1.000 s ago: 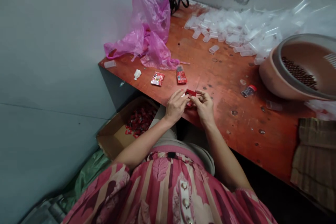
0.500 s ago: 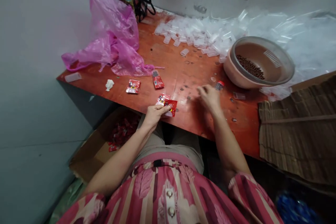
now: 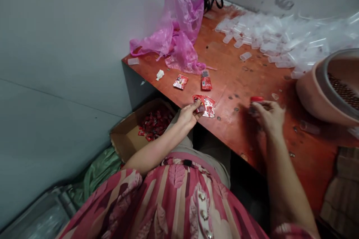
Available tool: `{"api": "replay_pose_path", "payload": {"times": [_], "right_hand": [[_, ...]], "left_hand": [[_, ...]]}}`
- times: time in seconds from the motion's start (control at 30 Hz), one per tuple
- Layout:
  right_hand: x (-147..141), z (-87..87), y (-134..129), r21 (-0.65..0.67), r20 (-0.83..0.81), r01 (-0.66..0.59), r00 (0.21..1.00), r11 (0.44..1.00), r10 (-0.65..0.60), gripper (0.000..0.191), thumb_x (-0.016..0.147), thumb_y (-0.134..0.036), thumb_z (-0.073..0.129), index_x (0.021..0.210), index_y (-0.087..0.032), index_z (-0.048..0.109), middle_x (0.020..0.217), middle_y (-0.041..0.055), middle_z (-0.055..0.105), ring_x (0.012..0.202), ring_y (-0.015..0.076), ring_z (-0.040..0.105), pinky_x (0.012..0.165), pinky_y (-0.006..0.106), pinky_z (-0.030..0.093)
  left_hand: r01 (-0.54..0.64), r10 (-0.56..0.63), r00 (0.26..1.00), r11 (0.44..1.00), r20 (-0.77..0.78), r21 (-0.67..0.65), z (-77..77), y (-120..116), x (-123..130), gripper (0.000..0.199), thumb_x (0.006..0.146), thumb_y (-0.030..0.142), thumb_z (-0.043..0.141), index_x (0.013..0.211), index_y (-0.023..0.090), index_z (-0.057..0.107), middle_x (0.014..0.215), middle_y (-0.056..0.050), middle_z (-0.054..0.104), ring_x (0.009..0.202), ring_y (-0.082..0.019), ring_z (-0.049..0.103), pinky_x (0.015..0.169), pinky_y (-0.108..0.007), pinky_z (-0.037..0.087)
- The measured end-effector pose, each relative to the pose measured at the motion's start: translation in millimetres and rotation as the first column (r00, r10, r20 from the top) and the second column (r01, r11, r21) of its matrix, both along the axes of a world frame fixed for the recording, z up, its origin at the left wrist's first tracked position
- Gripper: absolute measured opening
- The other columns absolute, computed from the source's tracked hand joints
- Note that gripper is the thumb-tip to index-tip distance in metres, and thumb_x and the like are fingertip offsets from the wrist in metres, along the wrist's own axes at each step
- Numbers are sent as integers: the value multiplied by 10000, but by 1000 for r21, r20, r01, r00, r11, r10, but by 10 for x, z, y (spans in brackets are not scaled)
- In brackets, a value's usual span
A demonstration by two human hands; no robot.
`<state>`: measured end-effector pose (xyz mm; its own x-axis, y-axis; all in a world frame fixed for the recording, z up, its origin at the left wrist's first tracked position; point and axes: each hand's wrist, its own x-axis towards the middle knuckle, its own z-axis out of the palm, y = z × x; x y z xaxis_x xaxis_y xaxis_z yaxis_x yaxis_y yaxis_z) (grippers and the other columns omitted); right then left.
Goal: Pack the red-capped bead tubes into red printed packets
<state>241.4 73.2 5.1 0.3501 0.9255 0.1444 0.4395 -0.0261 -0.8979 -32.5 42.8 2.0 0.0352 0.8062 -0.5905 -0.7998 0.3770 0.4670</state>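
Note:
Near the front edge of the table, my left hand [image 3: 188, 116] pinches a small red sachet [image 3: 199, 108] between thumb and fingers. A second red and white sachet [image 3: 209, 107] lies partly behind it; I cannot tell if my hand grips that one too. My right hand [image 3: 272, 117] is closed on a small tub with a red top [image 3: 256, 99], its lower part blurred and partly hidden by fingers. Beyond my left hand lie another sachet [image 3: 180, 81] and a clear tube with a red sachet at its front [image 3: 206, 82].
On the right stands a pink bowl [image 3: 311, 89] holding brown beads. Clear plastic tubes [image 3: 269, 37] are heaped along the back. A pink plastic bag [image 3: 179, 33] lies at the far left. A cardboard box [image 3: 129, 140] of red sachets sits below the table's edge.
My right hand has taken hold of the red-topped tub that lay on the table. My left hand still pinches its sachet. The camera view has swung left.

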Motion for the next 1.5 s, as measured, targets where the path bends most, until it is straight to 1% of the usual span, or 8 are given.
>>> {"api": "replay_pose_path", "payload": {"times": [0.07,0.13,0.2,0.3,0.57,0.87,1.13,1.5], "right_hand": [[-493,34,-335,-130,-219,-75,975,989,45,290,668,-367,702,884,-197,609,731,13,663,587,161,629,554,325,520],[-935,73,-628,-123,-356,-168,927,978,115,307,696,-350,690,947,-197,602,771,5,678,628,143,642,595,306,546],[-1247,91,-825,-103,-379,-200,914,974,147,279,705,-336,694,930,-197,605,780,6,685,662,142,650,626,303,562],[-1448,60,-931,-64,-321,-154,939,986,126,275,718,-339,690,940,-199,604,822,19,693,708,149,656,660,309,568],[-1442,-53,-874,-50,-261,-140,957,989,122,290,744,-381,663,954,-189,608,856,35,696,728,161,657,694,332,559],[-1346,-70,-835,15,-397,-189,900,982,180,362,718,-338,705,1015,-213,539,825,2,667,693,142,655,660,316,578],[-1136,7,-707,2,-368,-367,864,930,342,433,695,-325,728,1025,-240,462,767,-27,679,646,149,664,632,305,567],[-1111,105,-674,-10,-357,-408,854,913,378,439,684,-343,734,1026,-244,477,746,-29,689,630,155,661,643,317,550]], "left_hand": [[-26,27,999,999,38,-21,-6,30,23,147,685,203,729,703,125,607,637,4,626,555,-71,582,603,-209,500],[-41,43,997,999,67,-28,-13,54,58,128,716,202,706,711,129,601,632,11,616,569,-72,583,655,-227,509],[-55,57,995,998,84,-25,-12,63,102,131,725,199,699,707,130,589,624,18,604,587,-74,585,701,-246,511],[-59,59,994,998,94,-7,10,44,181,155,714,205,709,699,129,575,645,14,610,613,-81,594,709,-241,495],[15,-25,997,991,73,134,115,-55,322,270,634,283,772,657,122,556,617,21,608,535,-65,543,608,-209,426],[267,-246,963,930,-113,254,88,-50,223,348,555,347,811,714,109,613,653,-9,646,570,-98,592,615,-233,459],[413,-348,902,869,-256,274,88,3,146,327,546,338,811,692,81,673,645,-40,662,585,-117,607,647,-272,498],[416,-296,883,853,-365,314,74,6,132,315,543,346,804,727,111,703,690,-41,685,606,-122,615,669,-275,490]]}}
